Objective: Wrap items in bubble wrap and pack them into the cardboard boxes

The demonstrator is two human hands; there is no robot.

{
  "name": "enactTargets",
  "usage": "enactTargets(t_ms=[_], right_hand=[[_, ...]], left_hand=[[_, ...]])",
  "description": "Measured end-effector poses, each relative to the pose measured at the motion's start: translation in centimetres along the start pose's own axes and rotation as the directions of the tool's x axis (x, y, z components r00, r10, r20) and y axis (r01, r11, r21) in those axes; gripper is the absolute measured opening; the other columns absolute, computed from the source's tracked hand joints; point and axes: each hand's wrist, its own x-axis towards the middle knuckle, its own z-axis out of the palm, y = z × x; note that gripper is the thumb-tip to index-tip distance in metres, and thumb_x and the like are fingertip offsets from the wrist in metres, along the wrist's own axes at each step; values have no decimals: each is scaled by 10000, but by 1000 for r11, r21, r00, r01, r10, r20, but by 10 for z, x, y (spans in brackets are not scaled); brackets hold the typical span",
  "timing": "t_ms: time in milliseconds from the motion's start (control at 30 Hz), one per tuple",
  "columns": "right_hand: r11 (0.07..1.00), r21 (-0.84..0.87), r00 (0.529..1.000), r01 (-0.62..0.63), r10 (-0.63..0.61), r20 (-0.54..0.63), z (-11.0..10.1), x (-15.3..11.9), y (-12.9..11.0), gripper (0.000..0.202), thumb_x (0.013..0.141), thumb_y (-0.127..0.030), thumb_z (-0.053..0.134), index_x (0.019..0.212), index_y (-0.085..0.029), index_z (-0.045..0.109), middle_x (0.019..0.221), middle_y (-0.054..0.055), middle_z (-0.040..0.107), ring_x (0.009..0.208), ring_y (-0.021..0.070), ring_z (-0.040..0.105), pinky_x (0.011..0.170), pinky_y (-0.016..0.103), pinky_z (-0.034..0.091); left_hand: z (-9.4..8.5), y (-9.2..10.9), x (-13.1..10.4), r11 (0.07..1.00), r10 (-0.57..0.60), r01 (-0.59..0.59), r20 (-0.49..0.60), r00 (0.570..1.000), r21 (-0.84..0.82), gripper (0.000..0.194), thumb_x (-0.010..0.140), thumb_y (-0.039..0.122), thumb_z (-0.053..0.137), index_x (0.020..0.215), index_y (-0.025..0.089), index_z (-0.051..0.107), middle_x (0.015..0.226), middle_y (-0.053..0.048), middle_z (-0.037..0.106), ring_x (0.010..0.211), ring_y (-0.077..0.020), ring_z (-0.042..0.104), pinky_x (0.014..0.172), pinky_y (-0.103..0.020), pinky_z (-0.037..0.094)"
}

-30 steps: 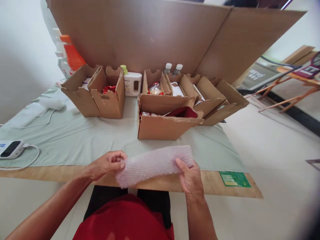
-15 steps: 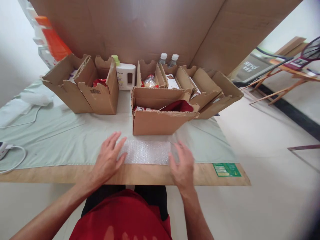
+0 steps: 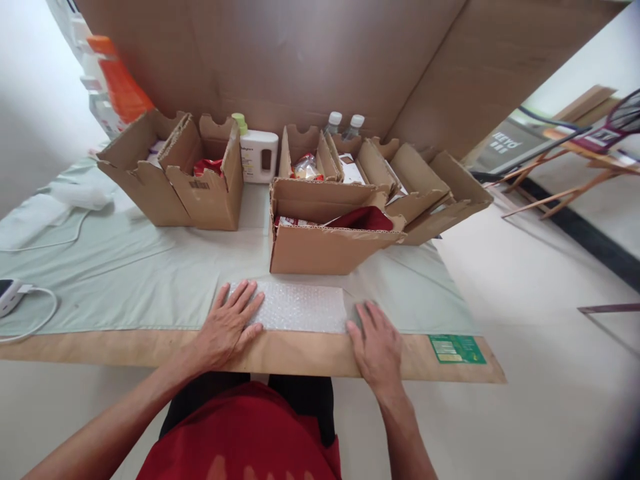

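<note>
A flat piece of bubble wrap (image 3: 303,307) lies on the pale green cloth (image 3: 190,267) at the table's front edge. My left hand (image 3: 230,327) rests palm down with fingers spread, its fingertips at the left end of the wrap. Just beyond the wrap's right end, my right hand (image 3: 376,343) lies on the cloth and wooden edge, fingers apart and holding nothing. Behind the wrap stands an open cardboard box (image 3: 325,250) with a dark red item (image 3: 365,219) inside.
More open cardboard boxes (image 3: 217,203) stand along the back, with a white bottle (image 3: 260,157) between them. An orange bottle (image 3: 123,87) is at the back left. A white power strip (image 3: 11,299) with a cable lies at the left edge. A green label (image 3: 457,349) marks the wooden edge.
Both hands have come down onto the table surface and now lie flatter. The right hand has shifted slightly right, off the bubble wrap's end. The camera view has shifted a little.
</note>
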Motion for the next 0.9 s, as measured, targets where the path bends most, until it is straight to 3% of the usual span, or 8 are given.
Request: enactTargets(t_ms=[100, 267, 433, 533, 600, 667, 800, 900], right_hand=[[999, 18, 996, -41, 42, -75, -11, 8, 12, 426, 1004, -428, 414, 1209, -166, 680, 1331, 172, 669, 1287, 343, 567, 1008, 520, 439], [982, 163, 994, 98, -103, 22, -3, 51, -29, 391, 977, -350, 452, 1281, -179, 631, 1350, 152, 656, 1278, 306, 565, 1009, 475, 426], [971, 229, 991, 72, -95, 93, 1, 65, -45, 206, 910, -305, 504, 889, -189, 674, 1207, 151, 702, 1143, 305, 609, 915, 443, 431], [954, 301, 991, 15, -54, 124, -12, 47, -41, 214, 916, -335, 501, 790, -218, 629, 900, 83, 730, 890, 258, 647, 826, 396, 440], [919, 389, 983, -58, -16, 184, -23, 30, -46, 212, 921, -379, 515, 821, -233, 632, 777, 44, 712, 753, 235, 643, 748, 367, 454], [847, 514, 965, -134, -6, 261, -31, 11, -61, 201, 929, -396, 531, 945, -240, 655, 788, 31, 725, 707, 218, 659, 705, 342, 480], [718, 683, 905, -136, -191, 380, -28, -14, -110, 389, 947, -279, 514, 1326, -248, 594, 856, 11, 746, 745, 189, 696, 704, 295, 527], [737, 675, 881, -25, -302, 363, -17, -17, -140, 502, 921, -184, 497, 1409, -264, 580, 961, 31, 772, 857, 203, 720, 787, 312, 554]], left_hand=[[-6, -5, 0, 994, -105, 103, -88, 991, -30, 485, 1000, 373, 455, 1451, 209, 525, 1615, -171, 403, 1512, -361, 338, 1201, -605, 277], [-12, -19, 1, 921, -377, 389, -220, 900, 14, 456, 925, 389, 548, 1285, 117, 619, 1499, -274, 500, 1452, -455, 390, 1137, -676, 323], [-3, -13, 5, 903, -427, 398, -245, 871, -159, 152, 859, 292, 568, 889, 174, 659, 1437, -227, 570, 1451, -437, 394, 1120, -630, 375], [-9, -9, 2, 858, -474, 389, -223, 852, -336, 100, 836, 268, 537, 797, 203, 602, 1258, -181, 690, 1280, -376, 579, 1068, -553, 444], [-24, -14, -2, 819, -512, 406, -197, 836, -406, 122, 864, 309, 520, 835, 216, 594, 999, -105, 749, 1003, -294, 699, 921, -446, 531], [-45, -25, -1, 798, -536, 423, -183, 824, -430, 143, 889, 346, 522, 875, 225, 598, 842, -43, 731, 832, -241, 706, 784, -356, 544], [-78, -55, 32, 845, -499, 410, -232, 835, -343, 169, 884, 304, 545, 981, 202, 639, 939, -75, 750, 876, -254, 708, 811, -363, 532], [-78, -68, 72, 883, -443, 365, -265, 856, -296, 323, 852, 251, 586, 1156, 153, 632, 1141, -151, 728, 1072, -317, 666, 980, -472, 490]])
